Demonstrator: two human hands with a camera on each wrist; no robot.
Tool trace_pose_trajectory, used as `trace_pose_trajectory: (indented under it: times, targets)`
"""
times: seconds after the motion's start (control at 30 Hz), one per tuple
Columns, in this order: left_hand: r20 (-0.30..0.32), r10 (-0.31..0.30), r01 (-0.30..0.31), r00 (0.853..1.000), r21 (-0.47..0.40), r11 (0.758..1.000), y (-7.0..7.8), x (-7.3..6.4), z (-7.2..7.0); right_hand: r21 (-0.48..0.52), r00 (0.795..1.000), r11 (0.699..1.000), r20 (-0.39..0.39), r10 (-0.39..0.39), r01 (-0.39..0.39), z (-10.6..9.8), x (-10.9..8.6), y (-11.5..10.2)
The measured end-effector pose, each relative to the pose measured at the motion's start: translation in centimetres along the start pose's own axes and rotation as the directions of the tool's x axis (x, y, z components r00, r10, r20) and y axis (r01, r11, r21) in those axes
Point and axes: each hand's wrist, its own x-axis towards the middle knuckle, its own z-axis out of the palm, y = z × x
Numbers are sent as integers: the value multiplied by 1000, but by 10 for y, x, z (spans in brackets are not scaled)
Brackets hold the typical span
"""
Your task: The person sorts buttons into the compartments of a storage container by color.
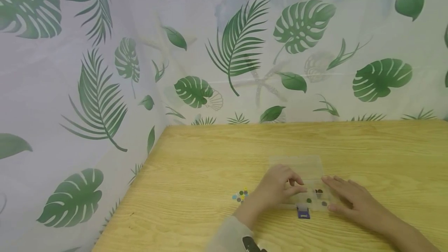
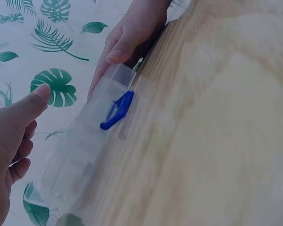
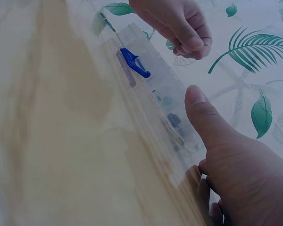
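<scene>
A clear plastic compartment box lies on the table with its clear lid folded back. Its blue latch hangs at the front side. A few small dark discs sit in its right-hand compartments. My left hand hovers over the box with fingers bent and the thumb near the index fingertip; I cannot tell if a small disc is between them. At the right end of the box rests my right hand, fingers extended along the far corner and thumb near the front.
A small pile of coloured discs, yellow, blue and dark, lies on the wooden table left of the box, beside my left wrist. Leaf-patterned curtains border the table at the back and left.
</scene>
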Motion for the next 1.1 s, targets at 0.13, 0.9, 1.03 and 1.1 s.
trace_pose_trajectory:
  times: [0.13,0.9,1.03,1.1]
  targets:
    - [-19,-26,26,999,0,1000,-9,-11,-5,25,1000,1000,17,10,-10,-2,1,-1]
    - [40,-365,367,930,-100,925,-59,-69,-41,-11,998,999,-31,-51,51,3,-1,4]
    - [55,-411,415,910,-117,902,-65,-79,-45,-32,997,997,-36,-66,65,2,0,3]
    - [56,-429,433,902,-117,894,-69,-82,-47,-29,997,997,-37,-71,70,1,0,2]
